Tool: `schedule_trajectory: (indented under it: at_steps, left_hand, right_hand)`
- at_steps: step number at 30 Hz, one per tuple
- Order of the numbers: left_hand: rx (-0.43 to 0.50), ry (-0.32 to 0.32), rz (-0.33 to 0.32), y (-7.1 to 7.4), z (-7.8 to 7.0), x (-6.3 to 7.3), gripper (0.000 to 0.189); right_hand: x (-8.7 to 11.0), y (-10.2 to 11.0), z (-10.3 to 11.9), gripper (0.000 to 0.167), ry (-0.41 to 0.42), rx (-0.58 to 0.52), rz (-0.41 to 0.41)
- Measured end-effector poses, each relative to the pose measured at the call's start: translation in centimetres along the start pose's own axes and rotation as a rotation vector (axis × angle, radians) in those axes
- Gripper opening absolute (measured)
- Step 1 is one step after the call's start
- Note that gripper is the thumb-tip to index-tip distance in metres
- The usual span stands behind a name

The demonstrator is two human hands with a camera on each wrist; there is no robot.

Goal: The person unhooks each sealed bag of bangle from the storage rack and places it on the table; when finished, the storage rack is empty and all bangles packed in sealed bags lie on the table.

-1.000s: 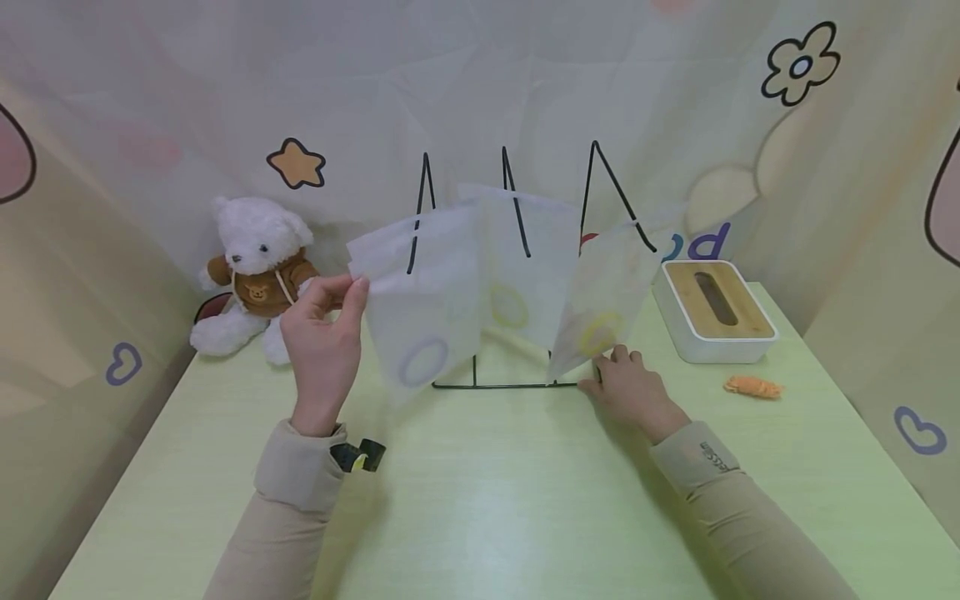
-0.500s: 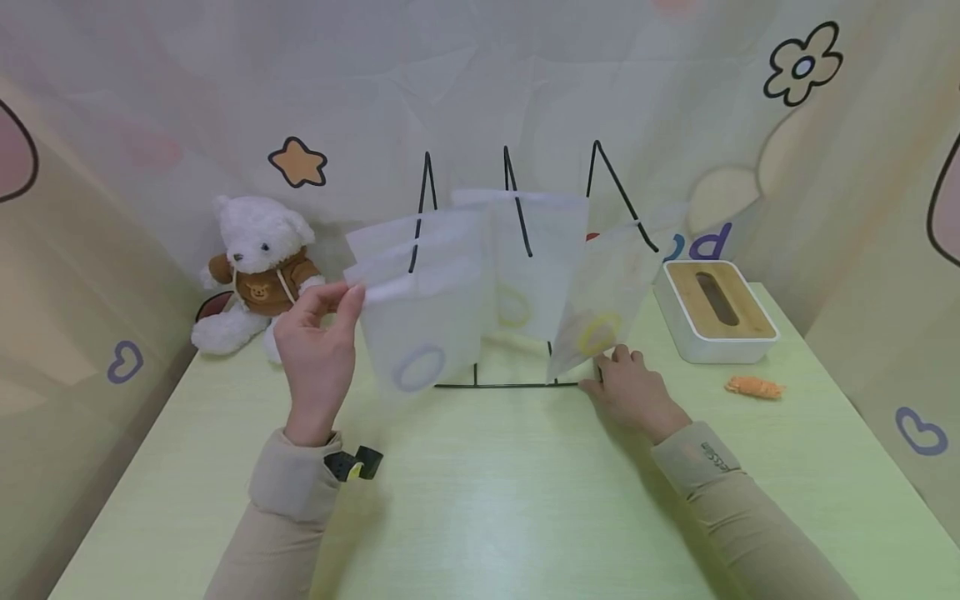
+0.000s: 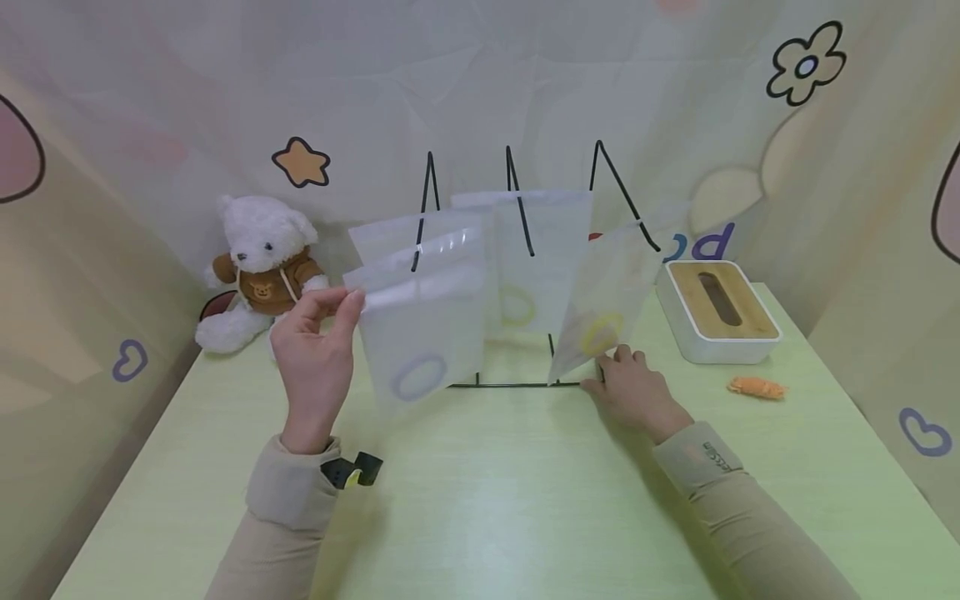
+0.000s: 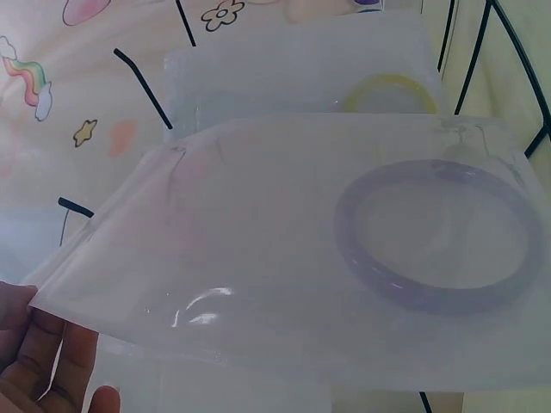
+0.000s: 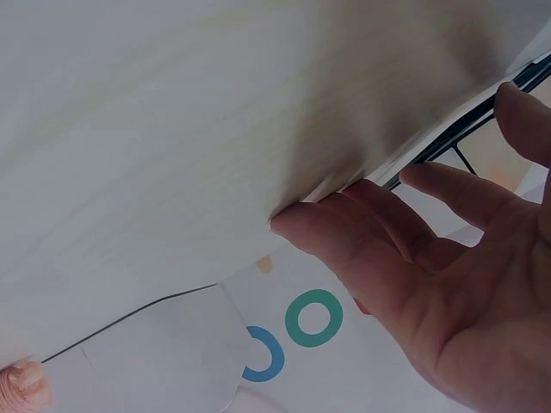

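Note:
My left hand [image 3: 315, 367] pinches the upper left corner of a translucent plastic bag [image 3: 420, 329] holding a purple ring [image 4: 349, 249]. This bag hangs at the left prong of a black wire rack [image 3: 525, 385], and another translucent edge shows behind its top. On the middle prong hangs a bag [image 3: 543, 267] with a yellow ring [image 3: 519, 305]. Another bag [image 3: 611, 283] with a yellow ring hangs, turned sideways, from the right prong. Low at the rack's right front corner, my right hand [image 3: 637, 400] holds the base wire, thumb and bent fingers against it and the table.
A white teddy bear [image 3: 262, 242] in a brown hoodie sits at the back left. At the right stand a white tissue box [image 3: 716, 350] with a wooden lid and, in front of it, a small orange wrapped item [image 3: 757, 387]. A printed curtain [image 3: 390, 92] hangs behind the table.
My left hand has dropped slightly and drawn the purple-ring bag's top edge down, away from the edge behind it. The middle bag has swung and hangs straighter. My right hand stays put.

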State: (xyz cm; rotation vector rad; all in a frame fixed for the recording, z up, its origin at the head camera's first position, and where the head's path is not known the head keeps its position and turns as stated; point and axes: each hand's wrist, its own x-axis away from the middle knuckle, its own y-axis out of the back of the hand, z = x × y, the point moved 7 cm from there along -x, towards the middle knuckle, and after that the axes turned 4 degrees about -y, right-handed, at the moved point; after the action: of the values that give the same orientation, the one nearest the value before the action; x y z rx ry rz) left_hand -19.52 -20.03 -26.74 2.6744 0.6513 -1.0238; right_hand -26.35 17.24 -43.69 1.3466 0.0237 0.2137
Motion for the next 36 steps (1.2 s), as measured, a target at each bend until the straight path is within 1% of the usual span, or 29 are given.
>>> schedule_trajectory:
  at_steps: [6, 13, 18, 36]
  left_hand:
    - [0.008, -0.001, -0.001, 0.3, -0.3, 0.2, 0.016]
    - [0.021, 0.007, -0.003, 0.6, -0.7, 0.2, 0.016]
    - [0.026, 0.019, 0.006, 0.8, -0.8, 0.4, 0.016]
    - [0.055, 0.018, 0.011, 1.4, -1.4, 0.8, 0.015]
  right_hand:
    - [0.0, 0.1, 0.0, 0.061, 0.003, 0.007, 0.002]
    - [-0.1, 0.2, 0.0, 0.058, 0.0, 0.009, -0.004]
    - [-0.1, 0.4, 0.1, 0.057, 0.0, 0.011, -0.004]
    - [0.0, 0.1, 0.0, 0.059, -0.004, 0.001, 0.008]
